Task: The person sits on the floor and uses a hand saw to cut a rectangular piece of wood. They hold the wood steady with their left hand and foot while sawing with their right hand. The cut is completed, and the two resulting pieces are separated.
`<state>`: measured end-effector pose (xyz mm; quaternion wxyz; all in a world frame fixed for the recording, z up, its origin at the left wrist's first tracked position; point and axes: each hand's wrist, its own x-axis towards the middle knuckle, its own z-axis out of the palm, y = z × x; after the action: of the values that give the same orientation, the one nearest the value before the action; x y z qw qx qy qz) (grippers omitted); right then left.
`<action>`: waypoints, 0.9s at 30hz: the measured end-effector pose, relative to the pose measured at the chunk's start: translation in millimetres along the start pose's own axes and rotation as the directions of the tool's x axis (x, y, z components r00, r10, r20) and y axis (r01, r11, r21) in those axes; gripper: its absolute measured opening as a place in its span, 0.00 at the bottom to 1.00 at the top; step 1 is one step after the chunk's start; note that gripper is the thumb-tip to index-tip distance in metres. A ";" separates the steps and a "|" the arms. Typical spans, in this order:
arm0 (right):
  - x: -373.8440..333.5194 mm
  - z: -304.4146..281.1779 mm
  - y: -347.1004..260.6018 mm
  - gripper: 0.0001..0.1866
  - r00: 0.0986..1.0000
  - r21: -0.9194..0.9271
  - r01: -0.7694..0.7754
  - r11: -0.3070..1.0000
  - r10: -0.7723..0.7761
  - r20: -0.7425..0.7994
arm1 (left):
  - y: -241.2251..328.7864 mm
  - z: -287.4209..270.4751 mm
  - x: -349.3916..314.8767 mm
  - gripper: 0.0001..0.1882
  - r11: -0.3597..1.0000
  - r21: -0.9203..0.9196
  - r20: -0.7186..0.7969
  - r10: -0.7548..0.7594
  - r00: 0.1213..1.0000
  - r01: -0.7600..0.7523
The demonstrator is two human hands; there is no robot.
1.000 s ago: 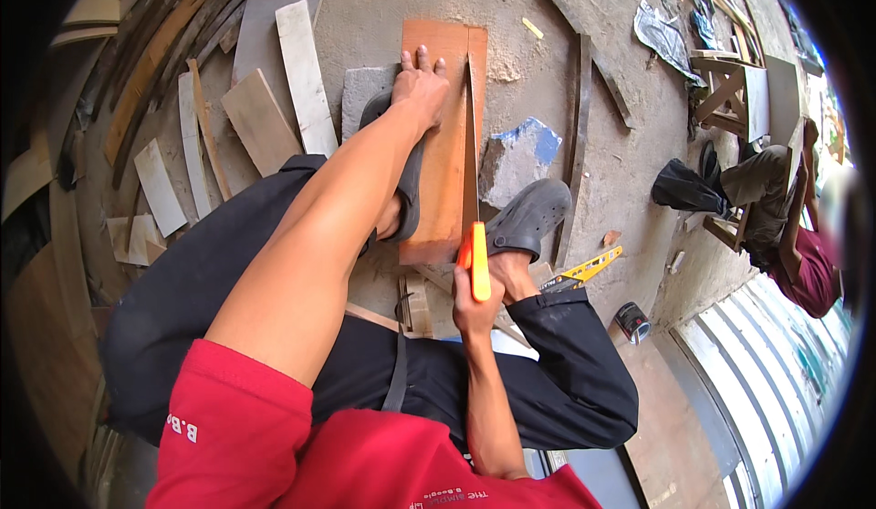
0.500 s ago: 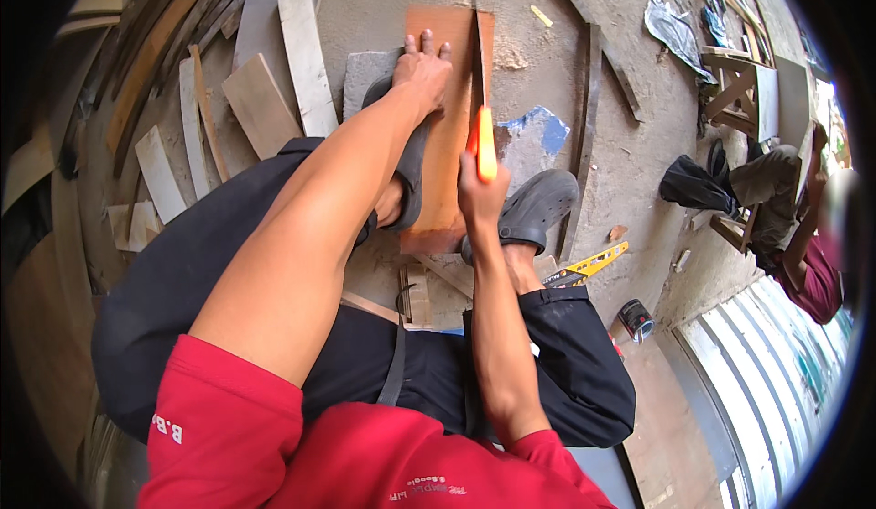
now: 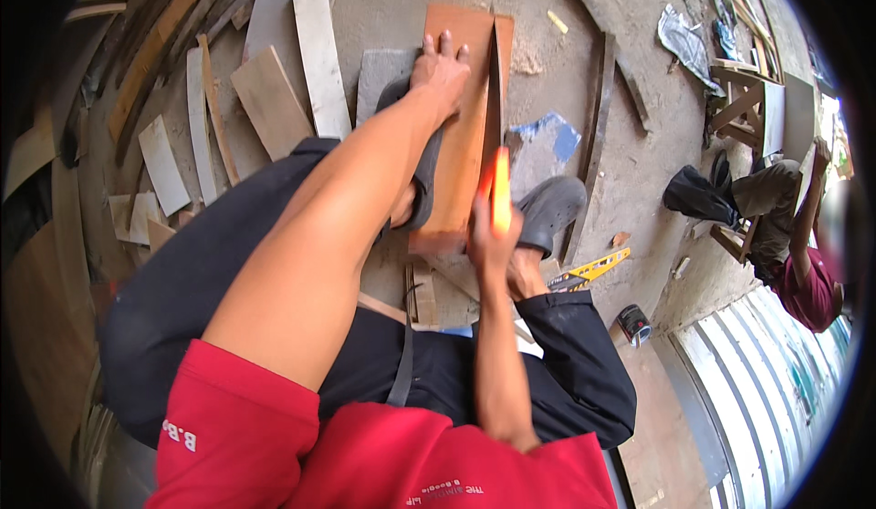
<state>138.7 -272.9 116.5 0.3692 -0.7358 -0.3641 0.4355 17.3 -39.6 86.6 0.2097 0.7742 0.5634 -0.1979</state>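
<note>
A reddish-brown wooden board (image 3: 459, 167) lies lengthwise in front of me, between my two dark clogs. My left hand (image 3: 440, 78) rests on its far part with the fingers spread, pressing down. My left clog (image 3: 423, 167) touches the board's left edge. My right hand (image 3: 494, 240), slightly blurred, is wrapped around the orange and yellow handle of a handsaw (image 3: 495, 98). Its blade points away from me and runs along a cut near the board's right side. My right clog (image 3: 552, 210) stands to the right of the handle.
Wood offcuts (image 3: 319, 57) lie along the left. A grey block (image 3: 377, 73) and a blue-stained slab (image 3: 545, 149) flank the board. To the right are dark wooden strips (image 3: 598, 126), a yellow-and-black tool (image 3: 591, 270) and a can (image 3: 632, 322). Another person (image 3: 803, 272) sits at far right.
My right hand has pulled the handsaw back toward me, so less blade shows past the board's far end. My left hand stays on the board; the whole view has shifted slightly.
</note>
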 end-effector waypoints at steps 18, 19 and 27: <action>16.9 -7.3 -6.7 0.10 1.000 -0.072 -0.022 0.997 0.023 0.009 | 12.8 0.4 -1.1 0.60 0.999 -0.030 0.040 0.016 0.999 -0.015; 34.8 1.5 -12.0 0.11 1.000 -0.037 -0.006 0.999 0.005 -0.027 | 12.8 0.2 0.5 0.60 0.999 -0.023 0.021 0.025 0.999 -0.025; -42.1 -22.5 -28.2 0.04 0.954 -0.101 0.300 0.949 -0.296 0.047 | -2.8 5.4 5.8 0.58 0.998 -0.055 0.021 -0.023 1.000 0.024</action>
<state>138.1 -301.0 164.3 0.3850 -0.6844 -0.4995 0.3658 16.0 -37.2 78.7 0.2342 0.7595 0.5756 -0.1925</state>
